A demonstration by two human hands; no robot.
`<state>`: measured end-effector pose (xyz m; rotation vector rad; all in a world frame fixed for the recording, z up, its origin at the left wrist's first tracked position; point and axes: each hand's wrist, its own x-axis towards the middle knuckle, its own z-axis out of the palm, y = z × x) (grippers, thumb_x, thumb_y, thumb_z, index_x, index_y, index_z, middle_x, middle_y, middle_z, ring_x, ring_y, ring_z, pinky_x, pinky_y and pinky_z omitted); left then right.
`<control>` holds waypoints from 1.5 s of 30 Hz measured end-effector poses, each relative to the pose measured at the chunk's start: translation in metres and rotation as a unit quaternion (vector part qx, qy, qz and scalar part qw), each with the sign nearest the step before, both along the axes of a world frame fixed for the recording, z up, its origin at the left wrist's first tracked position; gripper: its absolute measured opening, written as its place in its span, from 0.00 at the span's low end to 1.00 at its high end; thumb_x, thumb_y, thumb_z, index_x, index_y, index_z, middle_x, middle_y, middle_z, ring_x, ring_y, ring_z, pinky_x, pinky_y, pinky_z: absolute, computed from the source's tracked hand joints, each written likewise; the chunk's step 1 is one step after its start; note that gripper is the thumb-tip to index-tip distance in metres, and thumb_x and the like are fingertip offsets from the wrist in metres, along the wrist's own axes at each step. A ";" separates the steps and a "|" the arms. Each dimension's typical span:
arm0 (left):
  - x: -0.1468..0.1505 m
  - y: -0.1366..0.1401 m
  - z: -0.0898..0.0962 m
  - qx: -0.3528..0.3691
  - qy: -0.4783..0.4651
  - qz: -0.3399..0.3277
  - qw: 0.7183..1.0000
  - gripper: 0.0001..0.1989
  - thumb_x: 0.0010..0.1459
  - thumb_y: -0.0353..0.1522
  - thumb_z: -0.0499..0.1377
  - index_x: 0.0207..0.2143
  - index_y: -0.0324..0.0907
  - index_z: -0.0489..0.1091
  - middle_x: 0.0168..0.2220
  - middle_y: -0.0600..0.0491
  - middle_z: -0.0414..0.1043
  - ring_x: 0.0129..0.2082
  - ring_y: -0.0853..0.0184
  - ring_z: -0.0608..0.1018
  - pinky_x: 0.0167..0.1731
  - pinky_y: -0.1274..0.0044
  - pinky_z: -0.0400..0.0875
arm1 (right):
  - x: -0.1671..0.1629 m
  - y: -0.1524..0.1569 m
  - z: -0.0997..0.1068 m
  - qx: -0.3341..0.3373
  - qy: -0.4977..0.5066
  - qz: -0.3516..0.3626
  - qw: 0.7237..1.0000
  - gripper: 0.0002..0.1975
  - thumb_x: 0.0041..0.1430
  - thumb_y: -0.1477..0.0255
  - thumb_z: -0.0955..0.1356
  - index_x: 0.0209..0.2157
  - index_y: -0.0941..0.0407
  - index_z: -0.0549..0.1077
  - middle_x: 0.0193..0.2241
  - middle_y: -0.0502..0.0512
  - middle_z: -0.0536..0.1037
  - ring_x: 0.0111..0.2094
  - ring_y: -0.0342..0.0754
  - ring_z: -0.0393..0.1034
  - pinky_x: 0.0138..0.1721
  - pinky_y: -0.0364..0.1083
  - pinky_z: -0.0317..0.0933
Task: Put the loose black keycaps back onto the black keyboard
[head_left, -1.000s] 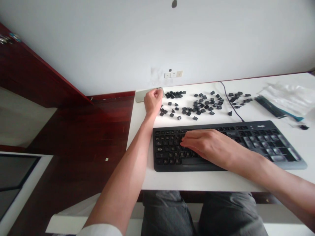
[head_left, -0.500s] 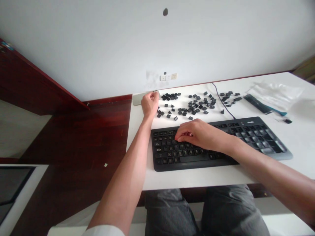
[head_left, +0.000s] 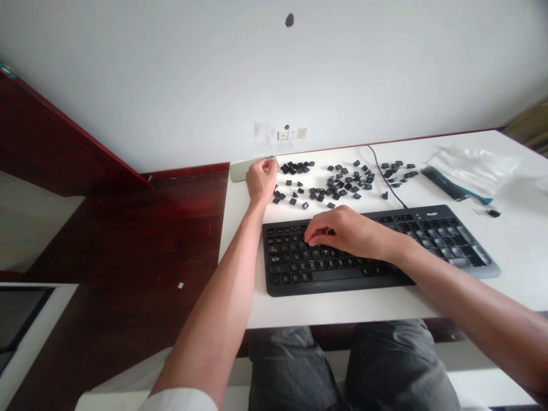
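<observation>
My right hand (head_left: 340,229) is over the black keyboard (head_left: 342,276). Its thumb and fingertips are pinched together at the upper left keys, and whatever they hold is hidden. At the table's back left, my left hand (head_left: 262,178) is closed with the fingers curled in, beside a flat grey object (head_left: 240,172). I cannot make out what is in it. Loose black keycaps (head_left: 338,184) are scattered behind the keyboard, with a tight cluster of keycaps (head_left: 297,167) just right of my left hand. Several sockets on the keyboard's right side show no caps.
A cable (head_left: 387,180) runs from the keyboard to the wall. On the right lie a clear plastic bag (head_left: 479,162), a dark brush-like tool with a blue end (head_left: 449,184) and a small black piece (head_left: 494,213). The white table (head_left: 295,314) ends at my legs.
The view has shifted slightly. Both hands stay in nearly the same places, the right still pinched at the keys and the left still closed at the back.
</observation>
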<state>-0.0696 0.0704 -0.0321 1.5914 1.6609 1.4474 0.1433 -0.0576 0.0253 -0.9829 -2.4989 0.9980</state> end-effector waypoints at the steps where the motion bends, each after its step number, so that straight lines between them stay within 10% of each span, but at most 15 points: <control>1: 0.000 0.000 0.000 0.002 0.002 0.000 1.000 0.18 0.64 0.34 0.57 0.20 0.44 0.65 0.19 0.56 0.65 0.23 0.67 0.67 0.30 0.74 0.58 | 0.000 -0.001 0.000 0.006 0.002 0.008 1.000 0.07 0.66 0.75 0.71 0.40 0.54 0.84 0.37 0.50 0.86 0.36 0.45 0.80 0.39 0.43 0.69; 45: 0.001 -0.003 0.002 -0.012 -0.015 -0.015 1.000 0.17 0.66 0.38 0.58 0.23 0.45 0.65 0.22 0.52 0.69 0.30 0.63 0.74 0.32 0.74 0.61 | 0.002 -0.015 0.008 0.087 -0.030 0.033 0.995 0.08 0.65 0.75 0.69 0.38 0.54 0.83 0.37 0.54 0.85 0.35 0.49 0.79 0.38 0.46 0.69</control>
